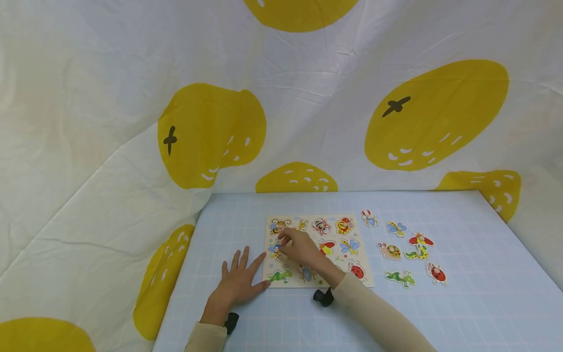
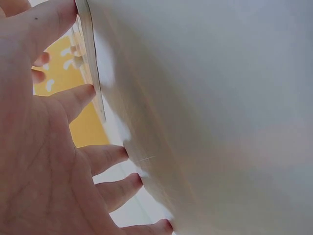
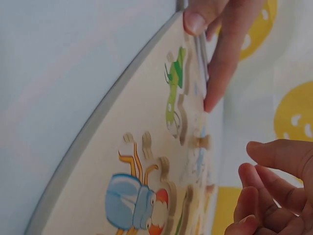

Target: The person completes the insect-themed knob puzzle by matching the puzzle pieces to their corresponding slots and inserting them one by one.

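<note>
With left hand spread at the left edge of the puzzle board, gripping nothing. With right hand loosely curled above the board's left side, apparently without anything in grip. With loose pieces right of the board. Could dislodge the board's blue insect by brushing it, or skew the board by uneven pressing.

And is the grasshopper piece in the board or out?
Out: the piece lies on the table, right of the board, and its slot is empty in the right wrist view.
</note>
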`<state>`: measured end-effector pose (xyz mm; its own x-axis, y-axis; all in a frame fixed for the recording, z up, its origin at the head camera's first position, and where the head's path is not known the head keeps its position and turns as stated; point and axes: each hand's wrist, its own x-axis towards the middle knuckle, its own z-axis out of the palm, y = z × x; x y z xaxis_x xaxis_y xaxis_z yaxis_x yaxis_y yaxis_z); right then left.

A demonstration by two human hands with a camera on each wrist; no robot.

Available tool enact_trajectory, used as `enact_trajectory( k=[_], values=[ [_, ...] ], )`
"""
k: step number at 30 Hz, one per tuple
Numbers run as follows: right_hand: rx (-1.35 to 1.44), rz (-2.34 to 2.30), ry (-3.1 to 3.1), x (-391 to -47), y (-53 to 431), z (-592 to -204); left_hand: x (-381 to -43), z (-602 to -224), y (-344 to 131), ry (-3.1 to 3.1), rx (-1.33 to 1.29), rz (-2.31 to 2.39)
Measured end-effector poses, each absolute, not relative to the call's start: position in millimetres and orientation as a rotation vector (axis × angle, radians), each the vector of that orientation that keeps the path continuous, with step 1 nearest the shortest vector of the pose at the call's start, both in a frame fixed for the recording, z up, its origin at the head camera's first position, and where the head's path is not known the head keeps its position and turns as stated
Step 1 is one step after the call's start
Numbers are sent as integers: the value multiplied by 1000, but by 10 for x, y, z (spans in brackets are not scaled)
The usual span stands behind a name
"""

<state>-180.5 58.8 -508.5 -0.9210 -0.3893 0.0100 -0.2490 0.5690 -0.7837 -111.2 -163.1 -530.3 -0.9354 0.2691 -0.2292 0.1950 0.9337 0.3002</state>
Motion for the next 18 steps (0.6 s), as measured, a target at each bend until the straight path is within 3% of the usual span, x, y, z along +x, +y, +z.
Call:
enact_trajectory(
  k=[18],
  values=[
    [-451, -1399, 2721, -1654, 1017, -4956, -1121, -5343, -1630, 2808, 308, 372]
  ],
)
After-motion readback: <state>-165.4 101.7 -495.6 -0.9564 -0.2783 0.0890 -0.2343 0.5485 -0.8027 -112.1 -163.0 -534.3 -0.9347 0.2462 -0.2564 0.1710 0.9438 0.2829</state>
